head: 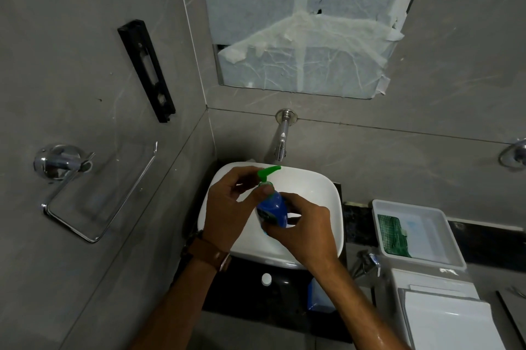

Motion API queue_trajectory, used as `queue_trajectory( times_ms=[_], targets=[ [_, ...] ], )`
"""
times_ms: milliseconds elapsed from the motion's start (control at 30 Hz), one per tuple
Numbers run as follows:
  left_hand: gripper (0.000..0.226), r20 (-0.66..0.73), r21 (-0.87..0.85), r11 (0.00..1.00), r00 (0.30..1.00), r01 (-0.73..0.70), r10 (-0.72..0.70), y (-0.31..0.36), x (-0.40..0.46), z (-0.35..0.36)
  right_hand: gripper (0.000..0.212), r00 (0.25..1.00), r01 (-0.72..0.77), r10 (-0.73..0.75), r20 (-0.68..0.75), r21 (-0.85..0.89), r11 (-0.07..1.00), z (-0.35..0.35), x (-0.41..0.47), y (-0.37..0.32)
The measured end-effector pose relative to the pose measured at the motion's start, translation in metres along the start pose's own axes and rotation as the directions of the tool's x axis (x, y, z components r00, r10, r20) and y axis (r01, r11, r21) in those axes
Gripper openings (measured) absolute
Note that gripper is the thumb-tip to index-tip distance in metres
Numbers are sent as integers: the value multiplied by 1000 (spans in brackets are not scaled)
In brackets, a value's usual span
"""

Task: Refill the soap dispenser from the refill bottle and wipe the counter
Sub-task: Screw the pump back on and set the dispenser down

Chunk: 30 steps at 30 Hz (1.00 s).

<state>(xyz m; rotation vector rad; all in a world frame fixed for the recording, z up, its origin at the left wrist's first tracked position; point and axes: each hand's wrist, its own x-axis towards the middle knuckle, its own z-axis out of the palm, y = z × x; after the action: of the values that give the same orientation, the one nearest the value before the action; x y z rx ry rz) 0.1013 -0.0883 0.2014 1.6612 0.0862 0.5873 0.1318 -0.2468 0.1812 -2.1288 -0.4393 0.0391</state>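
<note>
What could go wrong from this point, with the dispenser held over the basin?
1. The soap dispenser is held tilted above the white basin, the right hand on its body and the left hand at the green pump; if the pump comes loose, soap may spill.
2. The right forearm looks wet, so the grip might slip.
3. A small white cap lies near the dark counter edge and could get knocked off.

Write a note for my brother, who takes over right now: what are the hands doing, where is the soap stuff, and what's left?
Left hand: fingers at the green pump, near its collar.
Right hand: gripping the blue soap dispenser, held over the white sink.
Small white cap lies on the black counter in front of the sink; a blue item sits beside it, partly hidden.
Green cloth sits in the white tray.
Pump still on. Left: refilling and wiping, apparently.
</note>
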Motion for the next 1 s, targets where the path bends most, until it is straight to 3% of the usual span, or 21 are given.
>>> queue_trajectory(
  times_ms=[133, 300, 467, 600, 767, 900, 1000],
  targets=[
    [20, -30, 41, 999, 1000, 9, -8, 0, 3, -2, 59, 999, -16, 16, 35, 0, 1000, 1, -1, -2],
    [15, 125, 137, 989, 991, -65, 48, 1, 4, -6, 58, 998, -34, 34, 49, 7, 999, 0, -2, -4],
    [19, 177, 100, 995, 984, 10, -27, 3, 7, -6, 58, 996, -61, 60, 59, 10, 998, 0, -2, -3],
    [40, 72, 11, 999, 997, 35, -36, 6, 3, -4, 57, 998, -46, 46, 35, -5, 999, 0, -1, -3],
    [56, -81, 117, 993, 996, -27, 37, 16, -5, 6, 57, 998, -61, 61, -9, -37, 997, 6, 1, -5],
    [54, -218, 222, 975, 975, 17, 33, 21, -10, 19, 59, 996, -87, 86, -18, -42, 995, 13, 0, -6],
    [48, -214, 255, 967, 975, 0, 57, 19, -10, 18, 57, 995, -98, 98, -3, -3, 995, 16, 0, -4]
  ],
)
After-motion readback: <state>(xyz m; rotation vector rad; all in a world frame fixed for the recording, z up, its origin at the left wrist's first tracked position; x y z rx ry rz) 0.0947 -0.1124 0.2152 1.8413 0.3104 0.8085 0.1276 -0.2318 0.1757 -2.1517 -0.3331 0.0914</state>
